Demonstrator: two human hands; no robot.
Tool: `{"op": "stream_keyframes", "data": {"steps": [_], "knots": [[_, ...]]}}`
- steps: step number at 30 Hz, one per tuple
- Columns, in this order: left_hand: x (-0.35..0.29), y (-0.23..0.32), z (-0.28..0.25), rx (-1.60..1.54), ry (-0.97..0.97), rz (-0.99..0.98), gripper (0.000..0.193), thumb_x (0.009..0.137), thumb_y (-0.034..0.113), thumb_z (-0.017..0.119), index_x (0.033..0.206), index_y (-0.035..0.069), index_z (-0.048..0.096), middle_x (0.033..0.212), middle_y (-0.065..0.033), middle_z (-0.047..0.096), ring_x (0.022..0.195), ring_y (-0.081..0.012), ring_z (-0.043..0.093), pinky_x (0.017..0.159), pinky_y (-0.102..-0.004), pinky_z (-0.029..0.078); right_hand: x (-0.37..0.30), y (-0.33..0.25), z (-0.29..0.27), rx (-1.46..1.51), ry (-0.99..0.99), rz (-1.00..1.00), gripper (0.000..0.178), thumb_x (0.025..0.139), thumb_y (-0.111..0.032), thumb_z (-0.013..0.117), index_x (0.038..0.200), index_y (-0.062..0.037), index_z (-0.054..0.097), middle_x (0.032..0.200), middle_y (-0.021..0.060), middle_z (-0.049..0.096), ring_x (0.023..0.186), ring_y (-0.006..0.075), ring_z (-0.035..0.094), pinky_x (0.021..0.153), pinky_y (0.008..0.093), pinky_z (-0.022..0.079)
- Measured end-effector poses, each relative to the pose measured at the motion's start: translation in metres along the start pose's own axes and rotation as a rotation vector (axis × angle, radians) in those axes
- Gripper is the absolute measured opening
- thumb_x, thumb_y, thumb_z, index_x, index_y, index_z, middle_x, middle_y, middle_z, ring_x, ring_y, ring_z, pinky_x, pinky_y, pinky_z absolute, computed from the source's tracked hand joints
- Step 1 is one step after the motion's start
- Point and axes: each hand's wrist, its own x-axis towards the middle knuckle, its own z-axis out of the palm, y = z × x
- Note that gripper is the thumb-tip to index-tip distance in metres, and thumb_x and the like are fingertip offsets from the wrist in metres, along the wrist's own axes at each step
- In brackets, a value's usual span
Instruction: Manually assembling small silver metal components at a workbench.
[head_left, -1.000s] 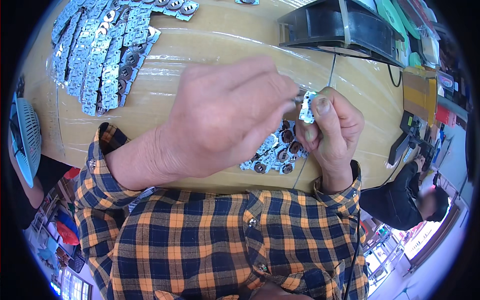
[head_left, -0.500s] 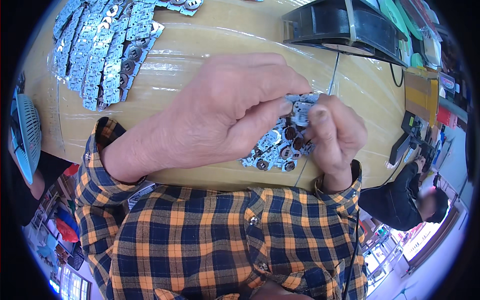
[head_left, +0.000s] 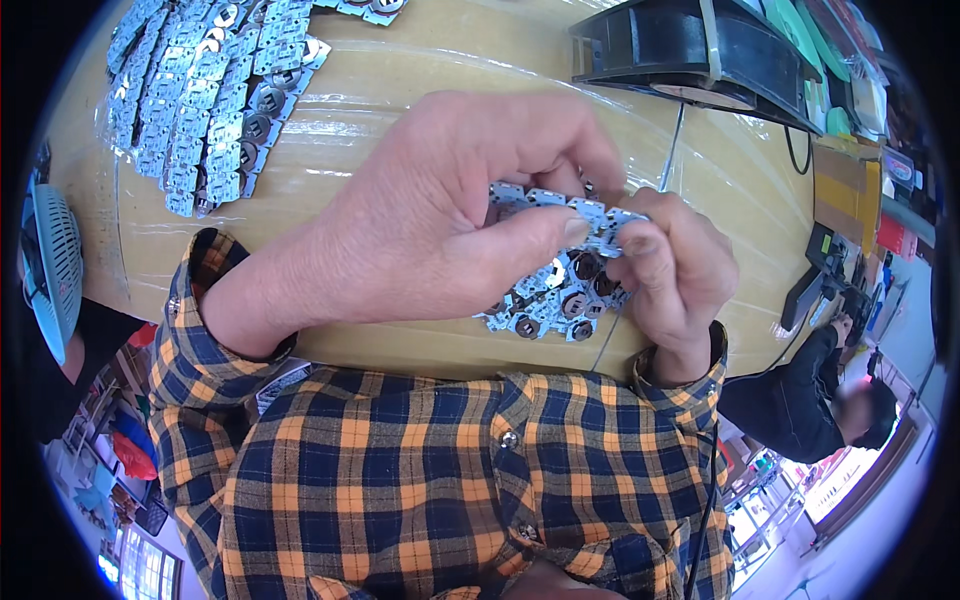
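A strip of small pale-blue circuit boards (head_left: 600,222) is held up between my two hands. My left hand (head_left: 430,215) pinches it with the thumb in front and the fingers bent over behind; the fingers are slightly blurred. At the strip's right end, my right hand (head_left: 682,262) is closed on it between thumb and curled fingers. Just beneath lies a pile of small round-ended circuit boards (head_left: 548,300), several with dark round parts; my hands hide some of it. Rows of circuit-board strips (head_left: 205,110) overlap on the table at the far left.
The tan table (head_left: 400,60) has a shiny film over it. A black blower-like housing (head_left: 690,50) stands at the far right, near a cardboard box (head_left: 838,190). A blue perforated basket (head_left: 62,260) is at the left edge. Another person (head_left: 800,405) is at the right.
The strip has turned so that more of its length shows, stretching left behind my left thumb. My left fingers have lifted and shifted slightly; my right hand has barely moved.
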Motion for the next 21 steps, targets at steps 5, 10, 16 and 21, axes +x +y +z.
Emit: {"op": "stream_keyframes", "data": {"steps": [5,10,16,21], "knots": [[0.002,0.01,0.007,-0.479,0.024,-0.136,0.03,0.09,0.002,0.062,0.117,-0.006,0.051,0.086,-0.0082,0.067,0.067,-0.0053,0.062,0.057,-0.0155,0.046,0.003,-0.011,0.0,1.246,-0.033,0.614,0.037,0.104,-0.025,0.041,0.075,-0.0037,0.049,0.05,-0.0002,0.043,0.035,0.0049,0.032,0.033,0.0214,0.026],[0.001,0.001,0.007,-0.542,0.03,-0.12,0.031,0.09,0.002,0.062,0.118,-0.007,0.05,0.088,-0.0094,0.066,0.071,-0.0069,0.063,0.061,-0.0171,0.048,0.006,-0.009,0.0,1.338,0.028,0.666,0.037,0.104,-0.024,0.039,0.075,-0.0031,0.046,0.05,0.0003,0.04,0.035,0.0057,0.03,0.032,0.0211,0.026],[0.0,-0.001,0.007,0.011,0.165,0.17,0.02,0.084,-0.002,0.067,0.104,-0.003,0.063,0.089,-0.0081,0.067,0.08,-0.0117,0.065,0.07,-0.0224,0.049,0.0,-0.01,0.007,0.732,0.119,0.515,0.034,0.104,-0.024,0.04,0.077,-0.0037,0.045,0.049,-0.0004,0.038,0.037,0.0044,0.031,0.034,0.0197,0.028],[0.005,-0.01,0.012,0.287,0.236,0.318,0.026,0.076,-0.009,0.068,0.1,-0.001,0.066,0.087,-0.0103,0.067,0.072,-0.0179,0.064,0.063,-0.0254,0.048,-0.004,0.001,0.009,0.608,0.08,0.471,0.033,0.103,-0.023,0.043,0.078,-0.0023,0.048,0.05,-0.0007,0.039,0.038,0.0055,0.032,0.036,0.0207,0.029]]}}
